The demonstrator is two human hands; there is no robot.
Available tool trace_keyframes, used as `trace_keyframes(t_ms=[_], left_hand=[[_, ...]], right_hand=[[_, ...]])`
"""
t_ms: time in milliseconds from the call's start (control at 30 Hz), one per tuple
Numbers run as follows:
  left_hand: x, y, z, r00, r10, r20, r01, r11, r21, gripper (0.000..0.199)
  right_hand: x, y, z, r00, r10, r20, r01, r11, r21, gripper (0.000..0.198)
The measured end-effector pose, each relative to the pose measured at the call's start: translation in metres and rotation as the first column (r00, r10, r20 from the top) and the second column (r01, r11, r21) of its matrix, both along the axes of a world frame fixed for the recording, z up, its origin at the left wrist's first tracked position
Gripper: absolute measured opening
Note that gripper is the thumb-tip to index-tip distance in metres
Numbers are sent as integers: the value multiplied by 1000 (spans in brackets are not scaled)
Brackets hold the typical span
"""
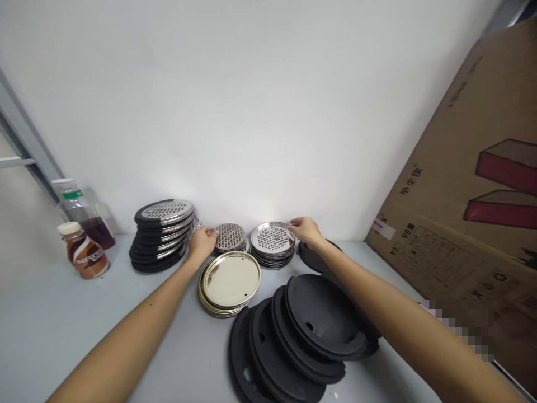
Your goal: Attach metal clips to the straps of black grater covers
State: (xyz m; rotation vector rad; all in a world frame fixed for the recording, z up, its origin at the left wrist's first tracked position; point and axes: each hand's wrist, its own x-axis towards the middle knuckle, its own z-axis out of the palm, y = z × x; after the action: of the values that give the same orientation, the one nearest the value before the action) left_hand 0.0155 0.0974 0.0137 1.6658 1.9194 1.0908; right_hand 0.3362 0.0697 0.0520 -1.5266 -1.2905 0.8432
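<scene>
My left hand (203, 244) has its fingers closed at the left edge of a round metal grater disc (230, 237), which lies on a low stack against the wall. On the other side, my right hand (306, 231) pinches the right rim of a shiny grater disc (271, 239) that tops a second stack. Part of each grip is hidden by the fingers. In front of these stacks sits a pile of gold-coloured round metal plates (235, 280) with small holes. Nearer to me, several black round plastic bases (321, 319) lean in an overlapping row beneath my right forearm.
A stack of black-rimmed graters (168, 210) stands left of my left hand. Farther left are a drink bottle (87, 254) with a white cap and a clear bottle (95, 226) of dark liquid. A black disc (312, 257) lies behind my right forearm. A large cardboard box (444, 184) leans at the right.
</scene>
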Motion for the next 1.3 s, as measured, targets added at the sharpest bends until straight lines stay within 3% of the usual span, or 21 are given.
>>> trace_keyframes(t_ms=[133,267,367,433,533,633,700,767,833,1000,1067,1200,1300], left_hand=[[-2,-3,-7,995,-25,-95,29,999,37,27],[0,-10,-6,987,-46,-152,63,991,114,36],[7,-30,9,979,-29,-200,77,968,239,42],[19,-55,24,969,-78,-236,156,930,333,41],[46,-105,45,868,-393,-305,492,764,417,30],[78,-153,50,660,-680,-319,750,580,317,26],[94,-173,43,530,-784,-323,848,481,223,33],[101,-183,33,485,-821,-300,874,467,135,44],[101,-187,23,482,-839,-251,872,488,41,53],[94,-189,16,450,-881,-144,880,465,-97,55],[94,-190,18,449,-882,-145,881,464,-92,52],[97,-189,23,460,-859,-223,881,472,-1,51],[96,-190,27,419,-848,-325,907,408,104,56]], right_hand=[[21,-27,17,990,-89,106,82,994,68,22],[46,-69,27,989,-87,119,76,993,91,36],[59,-101,19,990,2,138,-3,1000,7,37],[63,-116,9,978,122,171,-109,991,-83,36],[65,-128,-4,903,307,301,-268,949,-164,41],[66,-131,-11,830,377,412,-330,926,-182,49],[68,-130,-12,814,405,417,-350,914,-206,52],[70,-130,-13,810,439,388,-378,898,-225,50],[73,-131,-12,812,466,352,-404,884,-237,45],[78,-135,-11,822,540,182,-455,814,-361,44],[76,-135,-11,839,538,79,-480,801,-358,44],[72,-134,-11,874,484,-51,-477,830,-288,38],[73,-133,-9,883,460,-91,-466,841,-274,38]])
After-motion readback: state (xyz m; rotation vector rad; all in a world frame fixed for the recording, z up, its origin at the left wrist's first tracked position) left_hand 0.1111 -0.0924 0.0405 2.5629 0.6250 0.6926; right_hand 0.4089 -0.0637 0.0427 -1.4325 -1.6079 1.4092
